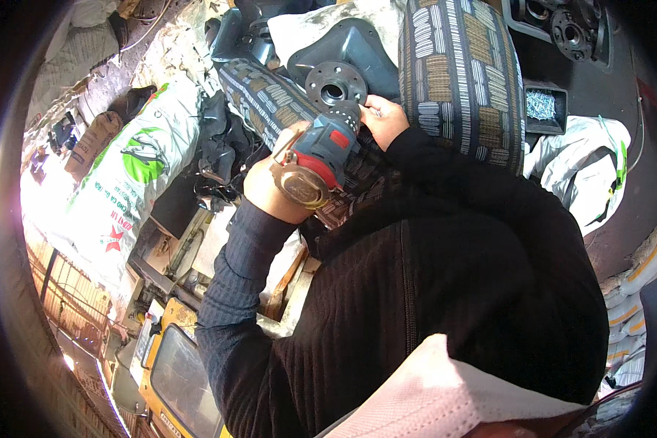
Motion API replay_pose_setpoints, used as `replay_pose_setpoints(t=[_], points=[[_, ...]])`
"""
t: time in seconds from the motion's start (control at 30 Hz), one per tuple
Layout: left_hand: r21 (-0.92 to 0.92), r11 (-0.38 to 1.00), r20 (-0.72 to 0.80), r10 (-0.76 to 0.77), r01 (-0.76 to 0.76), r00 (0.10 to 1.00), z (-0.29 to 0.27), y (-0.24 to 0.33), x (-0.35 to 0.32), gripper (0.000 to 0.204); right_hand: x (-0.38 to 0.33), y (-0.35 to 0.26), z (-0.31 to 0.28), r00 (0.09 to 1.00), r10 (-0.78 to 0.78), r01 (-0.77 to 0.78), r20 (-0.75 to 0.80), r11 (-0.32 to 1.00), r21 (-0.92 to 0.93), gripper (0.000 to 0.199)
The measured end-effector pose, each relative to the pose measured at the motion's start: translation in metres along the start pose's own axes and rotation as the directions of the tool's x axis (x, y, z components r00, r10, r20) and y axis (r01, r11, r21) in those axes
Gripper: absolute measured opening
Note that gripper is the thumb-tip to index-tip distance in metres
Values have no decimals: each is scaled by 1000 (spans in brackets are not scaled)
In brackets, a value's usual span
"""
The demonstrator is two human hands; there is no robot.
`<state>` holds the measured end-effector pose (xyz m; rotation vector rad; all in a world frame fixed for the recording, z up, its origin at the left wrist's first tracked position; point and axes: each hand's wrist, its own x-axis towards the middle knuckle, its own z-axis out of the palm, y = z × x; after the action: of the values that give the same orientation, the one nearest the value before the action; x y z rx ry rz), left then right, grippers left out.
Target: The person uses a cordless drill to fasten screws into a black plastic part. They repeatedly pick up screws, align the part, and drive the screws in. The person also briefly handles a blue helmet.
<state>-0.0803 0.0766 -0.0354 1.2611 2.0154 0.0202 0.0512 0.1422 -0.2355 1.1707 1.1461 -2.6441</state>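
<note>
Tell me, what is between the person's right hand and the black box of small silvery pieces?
In the head view, a wide stretch of patterned fabric, probably a trouser leg, lies between the right hand and the black box.

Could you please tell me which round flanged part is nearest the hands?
It is the round flanged part at top centre, beside the drill and right hand; the other one shows at upper right, above the box of small silvery pieces.

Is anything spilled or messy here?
I see no spill: the small metal bits sit inside their dark tray. But black pieces lie jumbled beside the green-and-white sack, which looks untidy.
</note>
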Motion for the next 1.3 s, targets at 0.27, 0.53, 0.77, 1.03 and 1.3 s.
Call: replay_pose_setpoints(t=[0.27,0.53,0.77,1.03,1.3], points=[[57,995,-15,81,-80,997,-7,4,4,41,-5,-8,2,1000,26,-25,-15,996,91,19],[-257,948,-194,-239,186,952,12,23,-30,26,-16,-31,-18,944,325,-331,64,922,200,28],[98,995,-260,42,-17,965,31,51,-79,34,-51,-60,-27,910,298,-413,288,718,560,33],[67,996,-422,79,-56,903,56,51,-97,27,-50,-52,-23,892,196,-409,407,733,543,38],[27,999,-432,51,-44,900,57,41,-101,25,-45,-39,-17,838,187,-462,512,743,485,37]])
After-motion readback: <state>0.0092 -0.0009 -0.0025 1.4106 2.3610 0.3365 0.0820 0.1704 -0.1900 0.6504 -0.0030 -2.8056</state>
